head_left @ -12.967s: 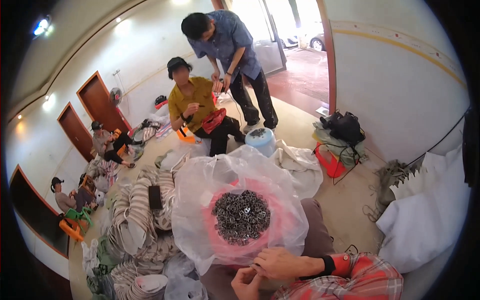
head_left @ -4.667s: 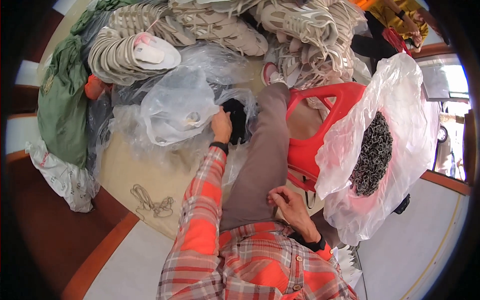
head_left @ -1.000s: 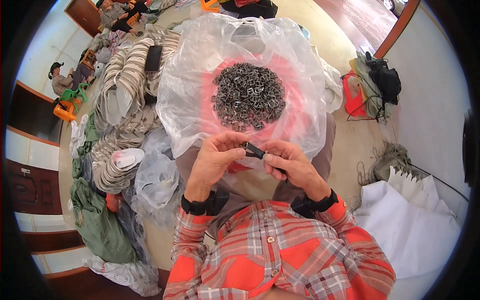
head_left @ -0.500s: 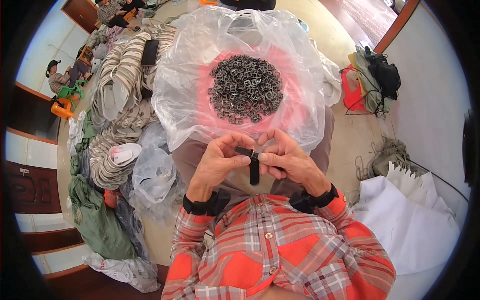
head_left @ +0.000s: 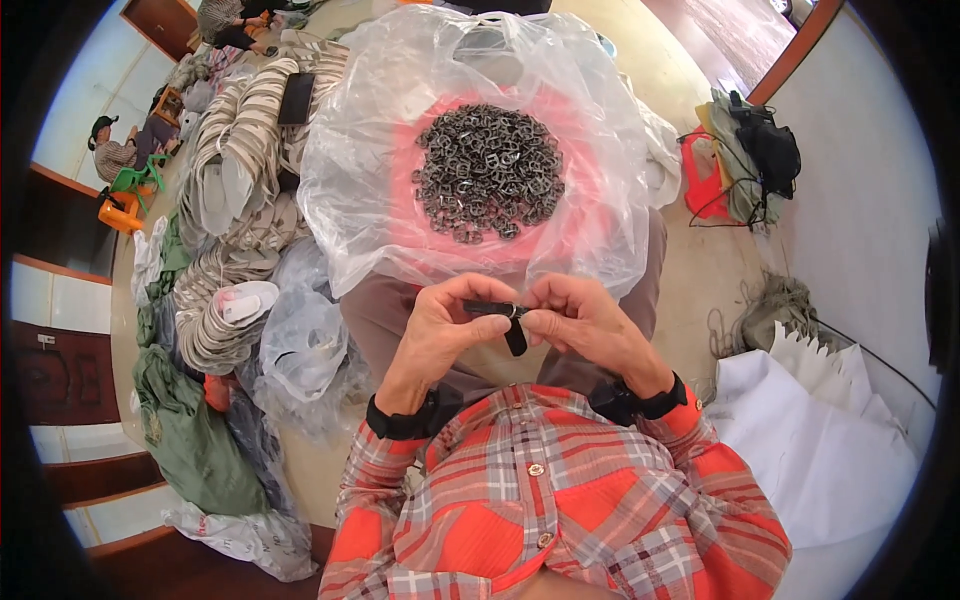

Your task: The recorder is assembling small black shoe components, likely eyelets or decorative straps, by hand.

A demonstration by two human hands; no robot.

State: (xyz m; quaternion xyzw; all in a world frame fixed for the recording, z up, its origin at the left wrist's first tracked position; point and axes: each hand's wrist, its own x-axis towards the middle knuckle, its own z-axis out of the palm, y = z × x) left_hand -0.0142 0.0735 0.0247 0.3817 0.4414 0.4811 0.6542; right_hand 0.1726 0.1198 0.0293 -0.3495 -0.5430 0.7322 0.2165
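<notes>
We see glinting metal buckles (head_left: 488, 170) on a crinkled, translucent plastic bag (head_left: 345, 200).
The buckles look hard and dark with bright highlights, while the black strap (head_left: 517, 338) appears matt; we cannot tell whether it is cloth or leather. We find soft, lightly creased cloth in the plaid shirt (head_left: 540, 510) and dull, smooth fabric in the brown trousers (head_left: 375, 320). The carrier bags (head_left: 300, 350) are filmy, glossy plastic, the orange stool (head_left: 121, 213) smooth plastic, the phone (head_left: 296, 98) smooth-faced, the green sack (head_left: 195, 435) rumpled and matt, and the panelled door (head_left: 70, 375) wood-like with a faint sheen.
</notes>
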